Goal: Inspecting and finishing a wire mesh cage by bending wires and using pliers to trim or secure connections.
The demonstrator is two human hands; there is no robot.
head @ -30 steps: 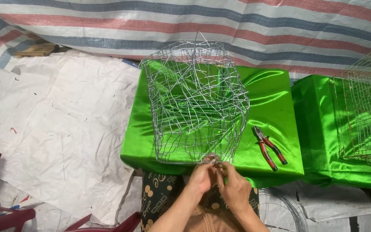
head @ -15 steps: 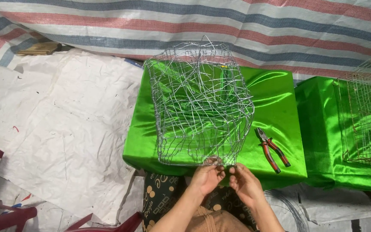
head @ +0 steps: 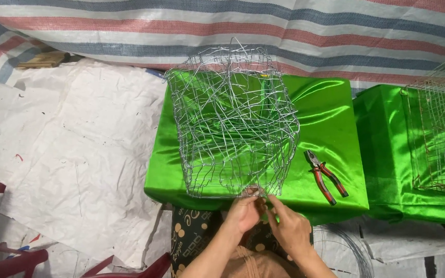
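Note:
A boxy cage of bent silver wire stands on a low table draped in shiny green cloth. My left hand and my right hand meet at the cage's near bottom edge, fingers pinched on the wire there. Red-handled pliers lie on the green cloth just right of the cage, apart from both hands.
A second green-covered table at the right carries a rusty wire mesh cage. White sheets cover the floor at left, under a striped tarp. Red plastic chair parts sit at bottom left. Loose wire coils lie near my right arm.
The view has shifted slightly; my hands stay at the cage's near bottom edge, with the right hand now closer in beside the left.

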